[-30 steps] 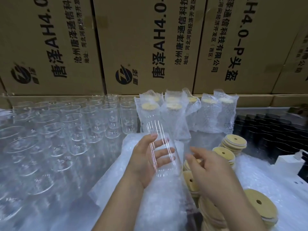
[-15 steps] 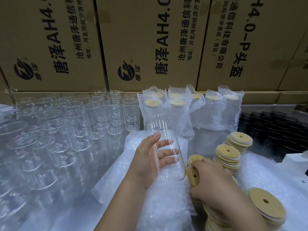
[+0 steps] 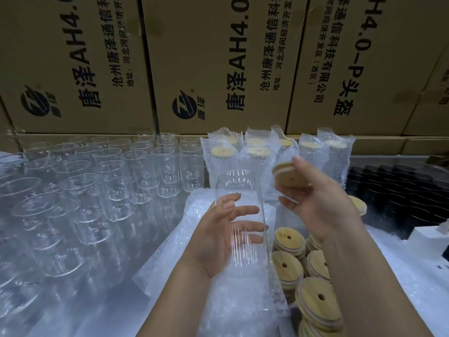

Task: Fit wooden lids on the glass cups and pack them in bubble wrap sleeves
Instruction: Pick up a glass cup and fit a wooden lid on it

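One glass cup [image 3: 239,186], one wooden lid [image 3: 290,175], apart.

The middle cardboard box [image 3: 218,57] carries sideways black print: a round logo [image 3: 184,106], "唐泽AH4.0", "沧州唐泽通信科技" and "地址:河北河间经济开发区". The box to its left [image 3: 60,45] repeats the logo and "唐泽AH4". The box to its right [image 3: 388,57] reads "4.0-P头盔", "科技有限公司" and "(西区)".

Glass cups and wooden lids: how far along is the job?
Done: several lidded cups in bubble wrap sleeves at the back. In hand: the left hand holds a clear glass cup, the right hand holds a round wooden lid, not yet fitted. Left: many bare glass cups, stacked lids.
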